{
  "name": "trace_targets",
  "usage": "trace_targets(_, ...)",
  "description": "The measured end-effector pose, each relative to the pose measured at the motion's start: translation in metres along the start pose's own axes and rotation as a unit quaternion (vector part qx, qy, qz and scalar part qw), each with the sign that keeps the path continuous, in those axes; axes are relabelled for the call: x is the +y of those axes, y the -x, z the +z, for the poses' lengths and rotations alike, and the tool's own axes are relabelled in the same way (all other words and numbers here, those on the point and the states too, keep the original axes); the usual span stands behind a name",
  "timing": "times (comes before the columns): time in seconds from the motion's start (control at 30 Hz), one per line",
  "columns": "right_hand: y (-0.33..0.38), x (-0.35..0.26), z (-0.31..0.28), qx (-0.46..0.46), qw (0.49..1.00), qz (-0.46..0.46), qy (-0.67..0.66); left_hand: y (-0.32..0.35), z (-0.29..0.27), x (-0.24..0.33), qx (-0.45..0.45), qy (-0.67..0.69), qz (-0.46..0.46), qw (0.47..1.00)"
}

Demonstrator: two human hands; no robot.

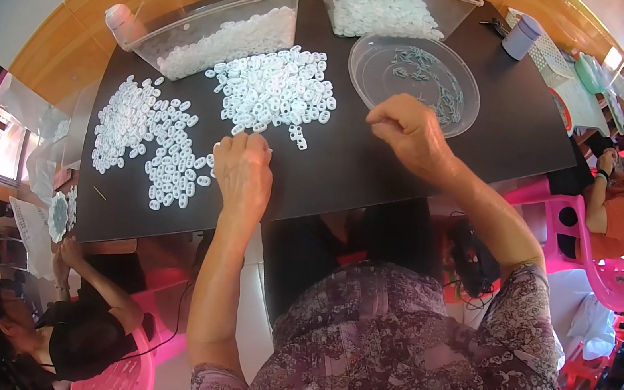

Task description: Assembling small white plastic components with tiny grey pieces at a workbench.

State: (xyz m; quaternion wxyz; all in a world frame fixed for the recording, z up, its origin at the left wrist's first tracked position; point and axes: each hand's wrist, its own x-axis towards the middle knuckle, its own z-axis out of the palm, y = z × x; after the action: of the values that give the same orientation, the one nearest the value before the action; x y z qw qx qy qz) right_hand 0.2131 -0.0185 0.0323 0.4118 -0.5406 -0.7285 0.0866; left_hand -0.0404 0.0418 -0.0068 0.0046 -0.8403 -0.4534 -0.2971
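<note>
Head view: the left hand (243,172) is laid knuckles-up with fingertips curled down at the near edge of the middle heap of white rings (275,89), which sits just ahead of it; whether a ring is pinched can't be told. The right hand (410,133) is loosely fisted, grip hidden too, just short of the clear round dish (453,111). Everything's spread on a black table (379,181), with clear bins (218,11) beyond and pink chairs (608,263) around.

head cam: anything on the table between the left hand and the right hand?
Mostly bare black table between the left hand and the right hand. Only a few stray white rings lie there, at the lower edge of the middle heap, in the head view.
</note>
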Motion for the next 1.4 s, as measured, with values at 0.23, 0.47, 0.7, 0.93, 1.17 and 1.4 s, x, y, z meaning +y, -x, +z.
trace_targets(0.23,0.01,-0.045,0.033,-0.071,0.964,0.149,-0.208,0.02,-0.021,0.022,-0.059,0.522,-0.265,0.808)
trace_targets(0.47,0.01,-0.071,0.048,-0.084,0.952,0.138,-0.26,0.037,-0.034,0.044,-0.02,0.658,-0.31,0.686)
trace_targets(0.7,0.013,-0.078,0.052,-0.091,0.952,0.128,-0.264,0.045,-0.035,0.048,-0.013,0.675,-0.301,0.674)
trace_targets(0.93,0.014,-0.083,0.052,-0.097,0.956,0.121,-0.249,0.049,-0.033,0.048,0.004,0.664,-0.298,0.686)
trace_targets(1.17,0.013,-0.08,0.052,-0.14,0.948,0.152,-0.243,0.051,-0.033,0.049,-0.008,0.638,-0.283,0.716)
trace_targets(1.4,0.014,-0.079,0.055,-0.128,0.939,0.165,-0.273,0.053,-0.029,0.049,-0.005,0.629,-0.283,0.724)
